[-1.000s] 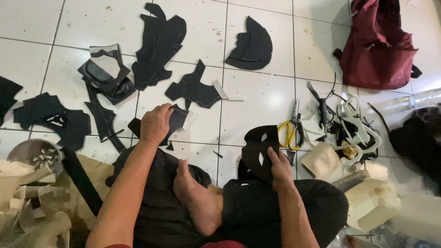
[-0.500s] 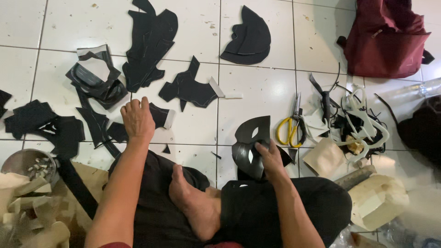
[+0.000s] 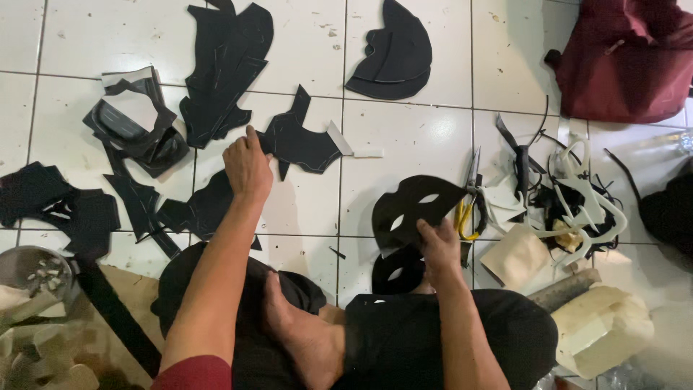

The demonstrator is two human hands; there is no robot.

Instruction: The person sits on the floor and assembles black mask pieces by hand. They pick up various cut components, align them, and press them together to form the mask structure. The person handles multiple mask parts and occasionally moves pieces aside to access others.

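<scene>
I sit cross-legged on a white tiled floor strewn with black cut-out pieces. My left hand (image 3: 247, 167) reaches forward and its fingers touch the edge of a black cut piece (image 3: 299, 139) lying flat on the tiles; another black piece (image 3: 204, 207) lies under my wrist. My right hand (image 3: 439, 244) grips a black mask-shaped piece with eye holes (image 3: 413, 206), lifted off the floor and tilted. A second black mask piece (image 3: 398, 269) lies below it by my knee.
Yellow-handled scissors (image 3: 469, 196) lie right of the mask. A heap of white and black offcuts (image 3: 570, 198) and a dark red bag (image 3: 628, 61) are at the right. More black pieces (image 3: 225, 65), (image 3: 395, 54), (image 3: 137, 133) lie ahead. A bowl (image 3: 32, 271) is at the left.
My left hand has moved forward from the near black piece to the one farther out. My right hand has lifted the mask piece higher, showing a second mask beneath.
</scene>
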